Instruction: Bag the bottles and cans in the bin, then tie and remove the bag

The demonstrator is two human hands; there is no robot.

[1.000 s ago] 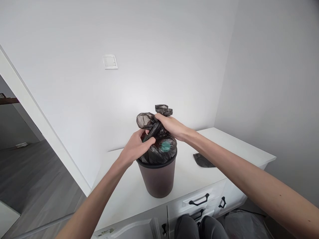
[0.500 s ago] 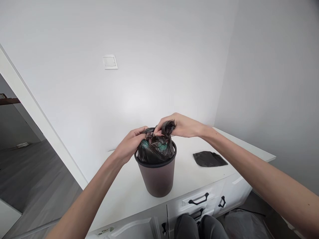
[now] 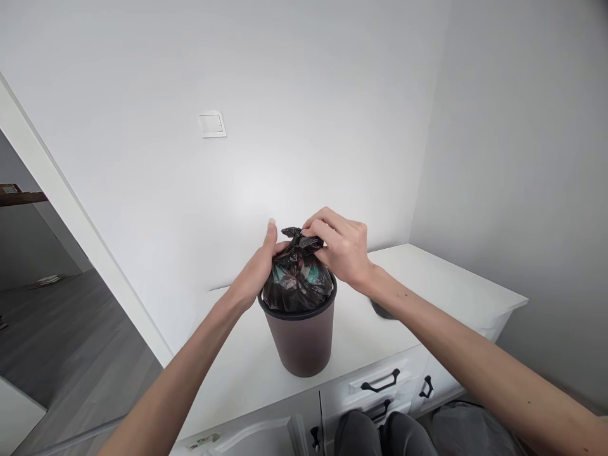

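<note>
A black plastic trash bag bulges from a brown trash can with a black rim, and greenish contents show through the film. Its top is gathered and twisted into a knot-like bunch. My left hand is at the left of this bunch, thumb raised, with its fingers curled behind the plastic and partly hidden. From the right, my right hand pinches the gathered top between thumb and fingers. A short end of the bag sticks up between the hands.
The can stands on a white cabinet top against a wall with a switch plate. A flat black plastic piece lies mostly under my right forearm. Black drawer handles stick out in front, above my knees.
The bag's top has gone from a loose twisted tail to a tighter bunch. My right hand has turned with knuckles up, and my left thumb has lifted off the bag.
</note>
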